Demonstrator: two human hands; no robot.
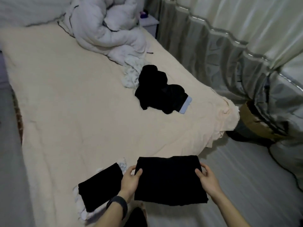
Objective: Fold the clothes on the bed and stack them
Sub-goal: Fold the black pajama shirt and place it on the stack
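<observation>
Currently, a folded black garment (168,181), a flat, matte, roughly rectangular slab of soft cloth, is being held at the near edge of the bed (65,95) by both hands; its left side is being pinched by the left hand (131,177), thumb laid on top and fingers curled beneath; its right side is being gripped in the same way by the right hand (206,177), so the fingers of both hands are being clamped on the cloth; a black wristband (117,204) is being worn on the left wrist. Just beside it, to the left, a smaller folded black piece (100,189) is being carried on a crumpled white garment (78,202), the two being stacked on the cream, slightly wrinkled sheet. Farther up the bed, a loose heap of unfolded black clothes (157,90) is being left in lumps, a pale blue cuff (186,105) being shown at its right end; it is being touched by a rumpled white patterned garment (131,76); beyond that, a puffy white duvet (106,27) is being bunched in thick rolls. At the right, a glossy grey-green curtain (229,46) is being hung in deep vertical folds.
</observation>
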